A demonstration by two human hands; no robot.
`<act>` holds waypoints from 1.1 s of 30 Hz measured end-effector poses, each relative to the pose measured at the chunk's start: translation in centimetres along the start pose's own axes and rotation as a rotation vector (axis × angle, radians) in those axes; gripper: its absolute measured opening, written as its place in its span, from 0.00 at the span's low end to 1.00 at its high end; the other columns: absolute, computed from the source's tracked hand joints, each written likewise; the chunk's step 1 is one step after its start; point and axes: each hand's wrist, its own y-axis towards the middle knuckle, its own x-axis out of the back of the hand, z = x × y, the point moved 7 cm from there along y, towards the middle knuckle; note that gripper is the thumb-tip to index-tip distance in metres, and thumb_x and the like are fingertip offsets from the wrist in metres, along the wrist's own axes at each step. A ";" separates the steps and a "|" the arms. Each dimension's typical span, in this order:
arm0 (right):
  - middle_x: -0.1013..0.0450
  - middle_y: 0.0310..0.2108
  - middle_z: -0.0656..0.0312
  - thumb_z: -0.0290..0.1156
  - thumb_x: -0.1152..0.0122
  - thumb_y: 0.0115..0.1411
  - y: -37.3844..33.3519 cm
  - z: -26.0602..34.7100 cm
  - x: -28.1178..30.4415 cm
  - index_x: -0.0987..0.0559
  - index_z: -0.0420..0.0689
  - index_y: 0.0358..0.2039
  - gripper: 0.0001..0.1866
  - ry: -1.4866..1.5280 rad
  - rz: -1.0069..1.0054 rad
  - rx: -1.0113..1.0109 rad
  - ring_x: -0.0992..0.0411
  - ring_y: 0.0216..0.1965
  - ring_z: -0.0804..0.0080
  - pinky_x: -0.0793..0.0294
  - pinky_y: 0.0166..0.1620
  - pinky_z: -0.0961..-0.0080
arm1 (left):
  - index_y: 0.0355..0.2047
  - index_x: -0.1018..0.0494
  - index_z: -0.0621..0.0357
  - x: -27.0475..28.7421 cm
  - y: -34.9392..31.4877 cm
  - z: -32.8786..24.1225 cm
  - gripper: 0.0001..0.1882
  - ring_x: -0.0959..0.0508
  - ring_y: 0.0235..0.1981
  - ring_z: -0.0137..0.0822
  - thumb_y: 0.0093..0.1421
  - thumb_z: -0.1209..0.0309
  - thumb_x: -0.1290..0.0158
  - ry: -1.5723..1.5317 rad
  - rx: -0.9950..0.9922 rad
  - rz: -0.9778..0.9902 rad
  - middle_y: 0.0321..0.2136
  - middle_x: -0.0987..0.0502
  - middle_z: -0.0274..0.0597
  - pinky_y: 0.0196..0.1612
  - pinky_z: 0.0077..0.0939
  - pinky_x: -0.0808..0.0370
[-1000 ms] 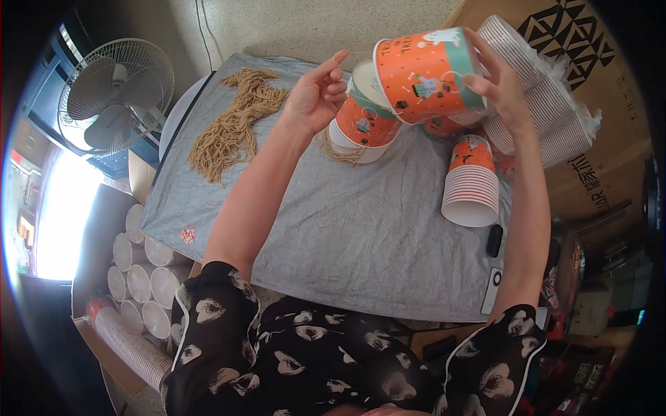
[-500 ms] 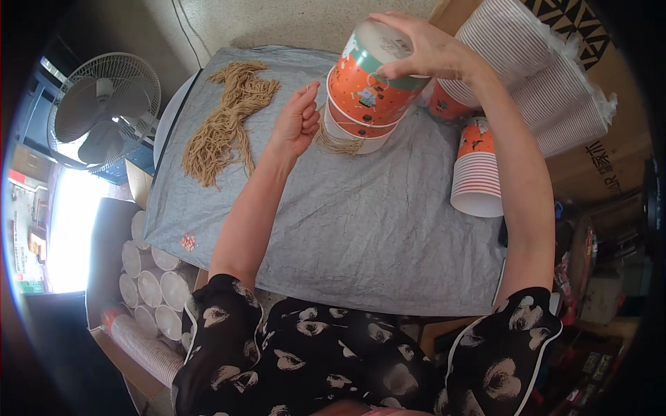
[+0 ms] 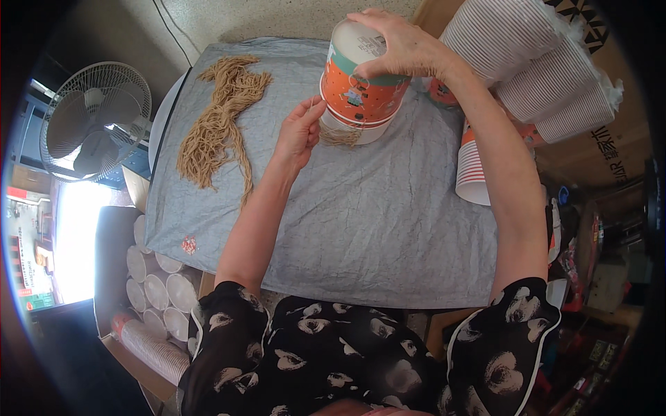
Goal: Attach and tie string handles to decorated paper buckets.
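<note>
An orange paper bucket (image 3: 368, 93) with a green band and cartoon prints stands upside down over a white-rimmed stack at the back of the table. Thumb and fingers of my right hand (image 3: 402, 52) are spread around its base, gripping it from above. My left hand (image 3: 300, 132) is closed in a pinch at the bucket's lower left rim; what its fingertips hold is too thin to make out. Tan cords (image 3: 340, 136) bunch against the white container under the bucket. A loose heap of tan cords (image 3: 220, 125) lies to the left on the grey cloth (image 3: 347, 229).
Tall wrapped stacks of white-rimmed buckets (image 3: 499, 41) lean at the back right by a cardboard box (image 3: 603, 152). A smaller bucket stack (image 3: 473, 170) lies beside my right forearm. White containers (image 3: 158, 291) fill a carton at lower left. A fan (image 3: 94, 121) stands beyond the table's left edge.
The upturned bucket has come down lower over the stack under my right hand. My left fingers have moved in to the bucket's rim.
</note>
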 end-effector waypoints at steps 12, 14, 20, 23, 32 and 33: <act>0.40 0.68 0.52 0.56 0.30 0.36 -0.4 -0.8 -1.0 0.33 0.51 0.67 0.55 -0.009 -0.051 0.003 0.43 0.68 0.48 0.43 0.66 0.44 | 0.36 0.24 0.49 -0.5 -0.8 1.5 0.09 0.40 0.13 0.16 0.62 0.63 0.36 0.158 0.023 -0.009 0.17 0.33 0.21 0.16 0.12 0.48; 0.41 0.69 0.52 0.56 0.29 0.36 -0.6 -0.5 -1.2 0.33 0.52 0.68 0.55 -0.009 -0.044 -0.002 0.44 0.69 0.47 0.45 0.66 0.42 | 0.35 0.25 0.48 -0.2 -0.7 1.5 0.09 0.40 0.13 0.16 0.61 0.64 0.36 0.160 0.020 -0.013 0.16 0.33 0.21 0.15 0.12 0.48; 0.44 0.70 0.50 0.56 0.29 0.35 -1.3 -0.9 -1.8 0.33 0.54 0.68 0.56 -0.004 -0.063 -0.019 0.49 0.72 0.48 0.48 0.67 0.43 | 0.32 0.28 0.47 0.0 -0.4 2.0 0.10 0.40 0.13 0.17 0.61 0.64 0.35 0.165 0.022 -0.022 0.16 0.33 0.21 0.15 0.13 0.48; 0.43 0.71 0.55 0.51 0.30 0.38 -1.6 -0.8 -2.2 0.34 0.58 0.69 0.53 -0.093 -0.110 -0.024 0.48 0.72 0.53 0.48 0.69 0.45 | 0.34 0.27 0.47 0.4 0.0 2.1 0.09 0.37 0.15 0.18 0.62 0.63 0.37 0.127 0.021 -0.001 0.17 0.32 0.22 0.17 0.13 0.45; 0.44 0.71 0.53 0.53 0.30 0.37 -1.5 -0.7 -2.2 0.34 0.57 0.68 0.53 -0.097 -0.143 -0.029 0.48 0.72 0.52 0.47 0.68 0.46 | 0.59 0.30 0.54 1.0 5.2 -1.5 0.23 0.25 0.28 0.25 0.71 0.56 0.50 -0.122 -0.041 0.045 0.19 0.30 0.22 0.35 0.24 0.33; 0.44 0.71 0.53 0.53 0.30 0.37 -1.5 -0.5 -2.3 0.34 0.56 0.68 0.54 -0.099 -0.147 -0.024 0.48 0.72 0.52 0.47 0.68 0.46 | 0.60 0.31 0.55 0.8 5.7 -1.7 0.24 0.25 0.27 0.24 0.71 0.55 0.50 -0.184 -0.012 0.160 0.19 0.29 0.22 0.33 0.22 0.34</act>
